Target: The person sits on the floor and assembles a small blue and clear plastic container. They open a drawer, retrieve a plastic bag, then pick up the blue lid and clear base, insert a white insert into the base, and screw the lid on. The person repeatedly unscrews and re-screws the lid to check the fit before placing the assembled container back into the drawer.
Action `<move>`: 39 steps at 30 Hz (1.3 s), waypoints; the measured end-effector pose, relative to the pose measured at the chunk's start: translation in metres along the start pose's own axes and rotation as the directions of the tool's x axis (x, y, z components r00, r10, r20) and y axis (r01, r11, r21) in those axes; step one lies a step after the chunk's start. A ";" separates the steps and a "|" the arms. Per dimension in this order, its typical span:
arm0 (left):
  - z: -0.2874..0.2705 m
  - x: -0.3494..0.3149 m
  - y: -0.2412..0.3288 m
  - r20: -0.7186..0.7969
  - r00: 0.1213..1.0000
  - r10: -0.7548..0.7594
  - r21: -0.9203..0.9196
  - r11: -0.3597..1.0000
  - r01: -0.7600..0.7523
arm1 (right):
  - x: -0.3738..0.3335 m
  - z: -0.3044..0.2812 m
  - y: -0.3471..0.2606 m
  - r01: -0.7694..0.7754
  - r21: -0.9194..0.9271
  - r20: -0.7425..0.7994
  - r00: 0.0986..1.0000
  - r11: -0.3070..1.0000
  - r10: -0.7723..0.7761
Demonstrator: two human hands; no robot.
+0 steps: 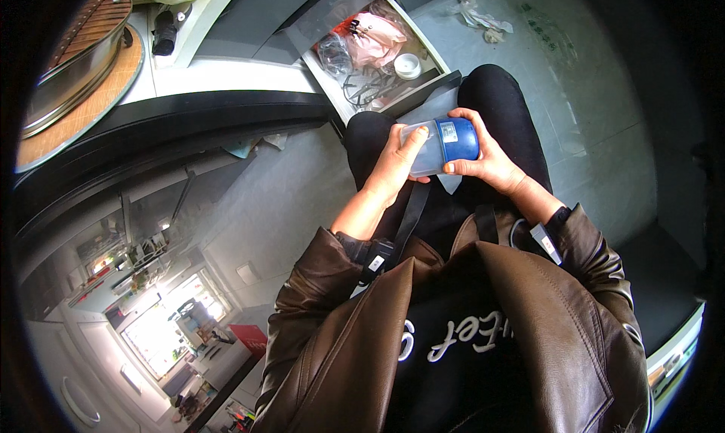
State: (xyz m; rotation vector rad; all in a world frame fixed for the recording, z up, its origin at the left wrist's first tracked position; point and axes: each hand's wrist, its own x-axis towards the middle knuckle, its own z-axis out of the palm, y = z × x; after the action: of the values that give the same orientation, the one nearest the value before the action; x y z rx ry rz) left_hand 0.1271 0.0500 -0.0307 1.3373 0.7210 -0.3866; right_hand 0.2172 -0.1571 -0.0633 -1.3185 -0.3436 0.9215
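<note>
Between my two hands, above my knees, lies a cylindrical plastic container (429, 161) on its side, clear at its left part, with a blue lid (466, 140) on the right that bears a pale label. My left hand (399, 157) wraps round the clear part, thumb on top. Around the blue lid my right hand (495, 157) is closed, thumb and fingers on its opposite sides. What the container holds inside cannot be made out. Just beyond my knees an open drawer (424, 93) holds a pink plastic bag (376, 39), clear plastic wrap, dark cords and a round white container (408, 66).
A black-edged counter (226, 104) runs along the left, with a round woven mat (124, 93) and a glass-sided pan on it. Crumpled white plastic (477, 9) lies on the grey tiled floor beyond the drawer. A dark panel stands at the right.
</note>
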 end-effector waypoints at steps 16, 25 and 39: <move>0.004 0.009 0.005 0.005 0.999 -0.038 -0.056 0.998 0.038 | -0.002 0.000 0.003 -0.005 0.058 -0.022 1.000 0.998 0.007; 0.012 0.002 0.004 -0.009 0.967 0.254 0.054 0.966 -0.253 | 0.001 0.001 0.003 -0.014 0.121 -0.056 0.998 0.993 0.021; 0.020 -0.006 0.019 0.157 0.738 0.656 0.559 0.557 -0.614 | -0.007 -0.003 -0.002 -0.132 0.484 0.027 0.990 0.865 0.136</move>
State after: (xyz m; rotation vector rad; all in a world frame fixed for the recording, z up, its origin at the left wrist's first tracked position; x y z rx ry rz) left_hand 0.1402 0.0336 -0.0112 2.1067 0.1003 0.0587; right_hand 0.2157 -0.1645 -0.0607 -0.8857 -0.0039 1.0376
